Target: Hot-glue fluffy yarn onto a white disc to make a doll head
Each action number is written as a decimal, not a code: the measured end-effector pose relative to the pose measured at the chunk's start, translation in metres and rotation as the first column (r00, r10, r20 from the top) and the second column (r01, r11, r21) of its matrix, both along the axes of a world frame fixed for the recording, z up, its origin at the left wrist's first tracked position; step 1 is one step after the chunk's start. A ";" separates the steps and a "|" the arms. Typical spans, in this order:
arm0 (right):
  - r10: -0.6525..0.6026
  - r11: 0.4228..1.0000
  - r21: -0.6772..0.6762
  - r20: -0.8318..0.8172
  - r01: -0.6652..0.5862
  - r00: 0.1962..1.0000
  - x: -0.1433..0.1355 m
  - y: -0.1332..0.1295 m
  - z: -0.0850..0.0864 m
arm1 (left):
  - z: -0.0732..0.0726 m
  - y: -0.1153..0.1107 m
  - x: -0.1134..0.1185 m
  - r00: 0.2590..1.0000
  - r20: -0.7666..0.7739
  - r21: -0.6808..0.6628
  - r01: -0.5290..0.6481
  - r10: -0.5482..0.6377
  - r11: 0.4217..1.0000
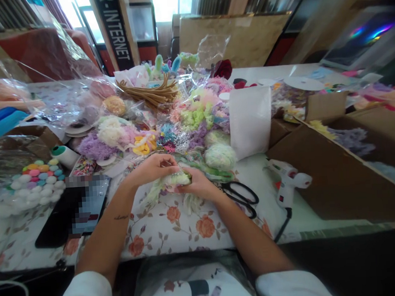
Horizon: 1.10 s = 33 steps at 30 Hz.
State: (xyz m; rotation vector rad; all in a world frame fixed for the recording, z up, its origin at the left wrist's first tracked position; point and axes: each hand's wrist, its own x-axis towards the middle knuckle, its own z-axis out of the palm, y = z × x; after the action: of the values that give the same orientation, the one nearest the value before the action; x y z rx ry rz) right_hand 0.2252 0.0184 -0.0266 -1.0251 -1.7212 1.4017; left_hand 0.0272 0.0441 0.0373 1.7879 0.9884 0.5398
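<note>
A bundle of pale green and white yarn [177, 180], its loose strands hanging down over the tablecloth, is gripped in my right hand [199, 183]. My left hand [158, 167] is at the bundle's upper left side, thumb and fingers pinched together. Whatever lies between those fingertips is too small to make out. Just beyond my hands sits a ball of pale green yarn [221, 157]. Black-handled scissors [242, 194] lie to the right of my right hand, their blades partly hidden.
A white glue gun [288, 180] stands at the right, beside an open cardboard box [339, 170]. On the left are a phone [92, 203], a thread spool [65, 157] and bagged pompoms [39, 182]. Piled yarn [98, 143] and brown stems [150, 93] fill the back.
</note>
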 end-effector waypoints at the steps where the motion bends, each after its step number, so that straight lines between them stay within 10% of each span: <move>1: -0.031 0.999 -0.026 -0.028 0.031 0.999 0.000 0.000 0.001 | 0.002 0.002 0.001 1.000 -0.012 0.002 0.018 -0.017 1.000; 9: -0.182 0.965 -0.226 -0.207 0.134 0.961 0.001 -0.002 0.008 | 0.007 0.010 0.010 0.992 0.057 -0.006 -0.116 0.116 0.993; 33: -0.229 0.965 -0.163 -0.151 0.204 0.962 0.001 -0.002 0.005 | 0.009 0.011 0.014 0.983 -0.133 0.163 -0.106 0.128 0.981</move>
State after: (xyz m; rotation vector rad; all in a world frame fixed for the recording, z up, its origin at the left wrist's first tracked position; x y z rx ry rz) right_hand 0.2261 0.0161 -0.0212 -1.1039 -1.3559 1.4432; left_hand 0.0412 0.0550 0.0465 1.9367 1.1844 0.5816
